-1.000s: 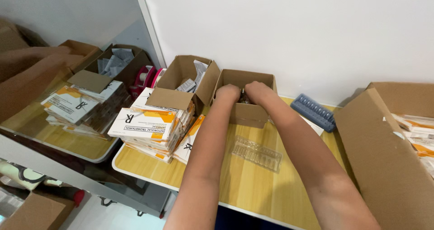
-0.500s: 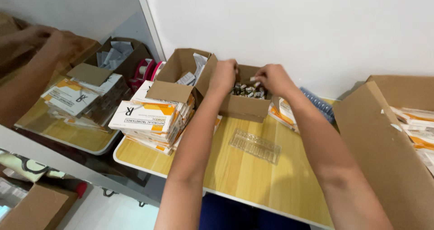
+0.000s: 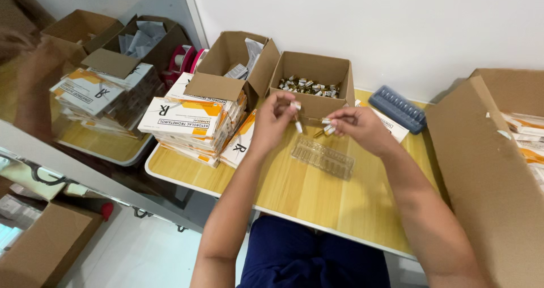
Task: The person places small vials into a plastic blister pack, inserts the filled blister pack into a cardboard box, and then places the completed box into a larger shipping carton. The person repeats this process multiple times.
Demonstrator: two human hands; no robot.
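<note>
My left hand [image 3: 273, 121] pinches 1 small vial [image 3: 297, 117] upright between thumb and fingertips; my right hand [image 3: 357, 126] is closed on a few more vials [image 3: 324, 130] (exact count too small to tell). Both hover just above the clear blister tray [image 3: 322, 158] on the yellow table [image 3: 317, 208]. I judge this the loading step: each vial needs lining up with an empty slot. The open box of vials [image 3: 310, 78] sits behind

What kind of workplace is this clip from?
Probably a small medicine-packing bench: a cardboard box of small vials, a clear plastic blister tray on the wooden table, and stacks of flat white-and-orange cartons beside it.
</note>
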